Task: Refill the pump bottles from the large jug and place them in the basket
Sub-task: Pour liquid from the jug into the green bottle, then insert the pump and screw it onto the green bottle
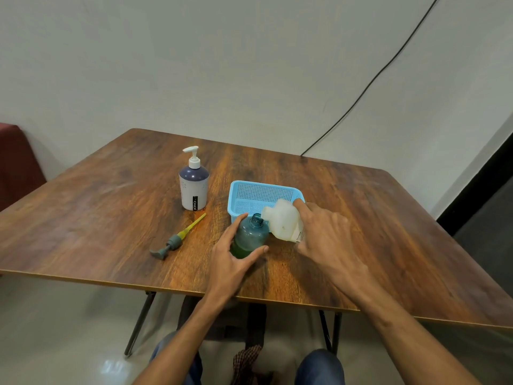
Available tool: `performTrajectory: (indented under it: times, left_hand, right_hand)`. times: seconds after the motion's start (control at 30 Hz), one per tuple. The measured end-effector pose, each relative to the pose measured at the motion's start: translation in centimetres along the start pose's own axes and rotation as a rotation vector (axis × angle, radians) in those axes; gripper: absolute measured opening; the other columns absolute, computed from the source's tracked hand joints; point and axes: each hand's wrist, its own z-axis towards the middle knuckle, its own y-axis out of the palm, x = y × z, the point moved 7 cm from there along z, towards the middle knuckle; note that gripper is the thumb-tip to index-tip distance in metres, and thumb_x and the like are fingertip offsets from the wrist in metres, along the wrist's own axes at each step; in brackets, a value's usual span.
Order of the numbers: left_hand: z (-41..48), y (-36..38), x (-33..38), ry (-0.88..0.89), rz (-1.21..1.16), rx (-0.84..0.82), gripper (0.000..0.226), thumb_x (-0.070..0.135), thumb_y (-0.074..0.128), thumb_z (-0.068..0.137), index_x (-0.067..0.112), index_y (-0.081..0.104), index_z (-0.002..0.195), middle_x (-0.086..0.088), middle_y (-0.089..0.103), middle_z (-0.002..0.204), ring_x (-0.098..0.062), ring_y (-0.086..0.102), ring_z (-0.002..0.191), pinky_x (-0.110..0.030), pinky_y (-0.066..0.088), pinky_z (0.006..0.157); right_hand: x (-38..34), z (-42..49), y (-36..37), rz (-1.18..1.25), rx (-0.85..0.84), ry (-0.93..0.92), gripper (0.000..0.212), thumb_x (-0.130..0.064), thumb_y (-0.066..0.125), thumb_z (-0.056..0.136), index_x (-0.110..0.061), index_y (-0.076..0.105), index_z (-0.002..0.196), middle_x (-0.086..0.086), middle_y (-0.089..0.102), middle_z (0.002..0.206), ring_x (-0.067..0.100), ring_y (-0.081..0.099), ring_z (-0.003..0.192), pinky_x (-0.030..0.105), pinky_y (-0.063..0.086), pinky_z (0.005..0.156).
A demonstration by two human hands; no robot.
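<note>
A teal see-through bottle (250, 234) stands open-necked on the table, green liquid in its lower part. My left hand (233, 257) wraps around its base. My right hand (323, 234) grips the whitish jug (283, 220) and tips it left, its mouth touching the teal bottle's neck. The bottle's grey pump head with a yellow tube (177, 238) lies on the table to the left. A white and navy pump bottle (194, 184) stands upright farther back. The light blue basket (244, 191) sits just behind the jug, with nothing visible in it.
The wooden table (111, 218) has its near edge close to my arms. A black cable (361, 95) runs down the wall to the table's back edge. A dark red seat (16, 162) stands at the far left. My knees show below the table.
</note>
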Motion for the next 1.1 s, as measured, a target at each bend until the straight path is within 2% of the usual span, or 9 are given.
performTrajectory:
  times: [0.1,0.23,0.37,0.43,0.53,0.7,0.83,0.97,1.1]
  left_hand:
    - [0.1,-0.1,-0.1,-0.007,-0.002,0.002,0.081,0.042,0.088,0.073,0.052,0.046,0.14,0.039,0.052,0.136,0.006,0.051,0.128,-0.036,0.05,0.107]
    - [0.2,0.1,-0.6,-0.02,-0.019,-0.004,0.083,0.041,0.089,0.074,0.043,0.047,0.145,0.026,0.054,0.142,0.002,0.051,0.131,-0.042,0.05,0.108]
    - [0.2,0.1,-0.7,-0.023,-0.024,-0.011,0.085,0.047,0.088,0.073,0.035,0.047,0.147,0.02,0.058,0.141,-0.002,0.054,0.129,-0.043,0.05,0.108]
    - [0.1,0.1,-0.6,-0.024,-0.02,-0.016,0.083,0.046,0.088,0.074,0.036,0.047,0.146,0.022,0.058,0.139,-0.003,0.055,0.129,-0.041,0.05,0.107]
    - [0.0,0.0,-0.3,-0.019,-0.015,-0.01,0.08,0.039,0.088,0.074,0.037,0.048,0.143,0.033,0.058,0.134,0.003,0.055,0.126,-0.027,0.049,0.105]
    - [0.0,0.0,0.1,-0.006,-0.002,-0.011,0.075,0.032,0.087,0.077,0.046,0.046,0.137,0.044,0.053,0.129,0.01,0.053,0.124,-0.009,0.044,0.098]
    - [-0.1,0.0,0.1,-0.009,0.002,-0.005,0.074,0.035,0.088,0.076,0.048,0.046,0.137,0.042,0.054,0.13,0.008,0.054,0.124,-0.011,0.045,0.098]
    - [-0.1,0.0,0.3,-0.009,0.01,-0.004,0.073,0.034,0.086,0.075,0.048,0.045,0.135,0.043,0.054,0.128,0.009,0.054,0.123,-0.009,0.044,0.096]
    - [-0.2,0.1,0.3,-0.022,0.014,-0.008,0.078,0.042,0.084,0.073,0.043,0.045,0.14,0.039,0.054,0.131,0.006,0.054,0.125,-0.014,0.047,0.099]
  right_hand:
    - [0.3,-0.2,-0.2,0.07,-0.003,0.033,0.075,-0.036,0.082,0.069,-0.021,0.048,0.135,0.002,0.069,0.115,0.026,0.069,0.091,0.033,0.05,0.066]
    - [1.3,-0.5,0.1,0.274,-0.001,0.146,0.078,-0.042,0.083,0.066,-0.025,0.047,0.133,-0.002,0.067,0.115,0.026,0.066,0.097,0.034,0.048,0.072]
    - [2.9,-1.1,1.7,0.582,0.061,0.282,0.079,-0.053,0.082,0.051,-0.028,0.054,0.121,-0.006,0.067,0.1,0.018,0.062,0.084,0.025,0.04,0.061]
    - [3.6,-1.5,2.5,0.779,0.119,0.361,0.079,-0.054,0.077,0.043,-0.028,0.058,0.115,-0.008,0.067,0.096,0.017,0.064,0.084,0.029,0.049,0.059]
    - [4.1,-2.2,3.7,0.977,0.176,0.427,0.076,-0.049,0.081,0.042,-0.029,0.061,0.113,-0.011,0.069,0.099,0.009,0.067,0.088,0.039,0.061,0.065]
    - [4.4,-3.5,6.2,1.072,0.221,0.511,0.076,-0.044,0.09,0.051,-0.033,0.057,0.119,-0.013,0.067,0.11,0.01,0.066,0.102,0.039,0.063,0.073]
    - [4.9,-4.5,7.5,1.145,0.268,0.582,0.075,-0.03,0.094,0.056,-0.03,0.058,0.122,-0.014,0.066,0.112,0.01,0.064,0.106,0.038,0.061,0.078]
    - [4.9,-5.2,8.2,1.206,0.292,0.604,0.076,-0.022,0.094,0.06,-0.033,0.054,0.124,-0.017,0.063,0.112,0.009,0.063,0.107,0.025,0.057,0.076]
    - [5.0,-5.3,8.5,1.229,0.291,0.608,0.077,-0.02,0.094,0.062,-0.033,0.053,0.126,-0.019,0.061,0.112,0.005,0.062,0.106,0.023,0.055,0.076]
